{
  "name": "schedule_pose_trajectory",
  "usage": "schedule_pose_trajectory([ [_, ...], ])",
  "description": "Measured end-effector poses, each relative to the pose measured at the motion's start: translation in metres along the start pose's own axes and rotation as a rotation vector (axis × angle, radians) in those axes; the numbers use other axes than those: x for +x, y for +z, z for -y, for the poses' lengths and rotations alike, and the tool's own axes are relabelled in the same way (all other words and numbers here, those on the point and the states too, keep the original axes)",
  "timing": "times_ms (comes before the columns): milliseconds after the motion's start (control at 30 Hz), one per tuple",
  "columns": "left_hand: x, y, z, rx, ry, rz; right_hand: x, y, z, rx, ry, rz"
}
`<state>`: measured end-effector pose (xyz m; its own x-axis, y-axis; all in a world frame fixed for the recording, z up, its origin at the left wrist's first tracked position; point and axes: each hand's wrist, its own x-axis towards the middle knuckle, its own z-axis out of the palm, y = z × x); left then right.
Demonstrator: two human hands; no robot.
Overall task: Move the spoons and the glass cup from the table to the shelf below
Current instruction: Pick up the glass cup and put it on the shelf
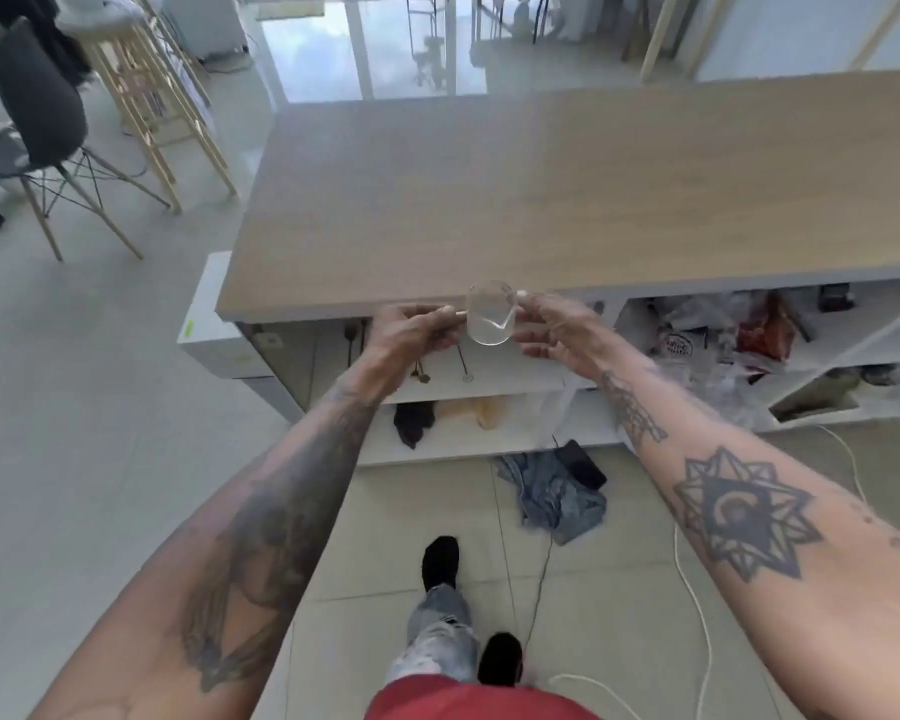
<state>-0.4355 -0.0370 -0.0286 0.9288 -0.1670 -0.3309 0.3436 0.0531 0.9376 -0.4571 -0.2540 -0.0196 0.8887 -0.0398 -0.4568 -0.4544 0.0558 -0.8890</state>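
Off the wooden table (567, 200), above the shelf (489, 379) where spoons (440, 366) are seen, the glass cup (489, 314) is pinched between left hand (411, 332) and right hand (554, 330); slip risked, fingertip-only grip.

We can make out only one piece of print: a round red-and-white logo on a crumpled white paper bag (677, 345) in the right-hand open compartment of the white shelf unit (614, 296) under the wooden table top (541, 200). It has the look of a fast-food brand mark, but the lettering inside it is too blurred for us to read letter by letter. A small green sticker (188, 328) sits on the white cabinet corner at the left; we see no legible writing on it.
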Motion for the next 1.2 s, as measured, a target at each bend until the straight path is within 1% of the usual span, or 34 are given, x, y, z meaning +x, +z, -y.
schedule_pose_trajectory([
  [200, -0.005, -0.008, 0.09, 0.159, -0.154, -0.044, 0.016, 0.004, -0.091, -0.031, 0.202, -0.018],
  [333, 0.023, -0.006, 0.139, 0.229, -0.21, -0.032, 0.046, -0.001, -0.137, -0.024, 0.279, -0.077],
  [433, 0.06, -0.002, 0.17, 0.222, -0.251, -0.082, 0.079, -0.009, -0.168, -0.004, 0.287, -0.1],
  [600, 0.137, 0.012, 0.216, 0.204, -0.301, -0.1, 0.15, -0.03, -0.213, 0.101, 0.243, -0.109],
  [733, 0.199, 0.021, 0.239, 0.145, -0.315, -0.096, 0.219, -0.039, -0.228, 0.141, 0.216, -0.177],
  [900, 0.277, 0.016, 0.257, 0.116, -0.283, -0.1, 0.293, -0.036, -0.234, 0.191, 0.18, -0.178],
  [1100, 0.327, 0.011, 0.263, 0.076, -0.314, -0.113, 0.342, -0.026, -0.232, 0.14, 0.173, -0.16],
  [1200, 0.338, 0.013, 0.258, 0.063, -0.295, -0.125, 0.353, -0.025, -0.226, 0.117, 0.185, -0.196],
])
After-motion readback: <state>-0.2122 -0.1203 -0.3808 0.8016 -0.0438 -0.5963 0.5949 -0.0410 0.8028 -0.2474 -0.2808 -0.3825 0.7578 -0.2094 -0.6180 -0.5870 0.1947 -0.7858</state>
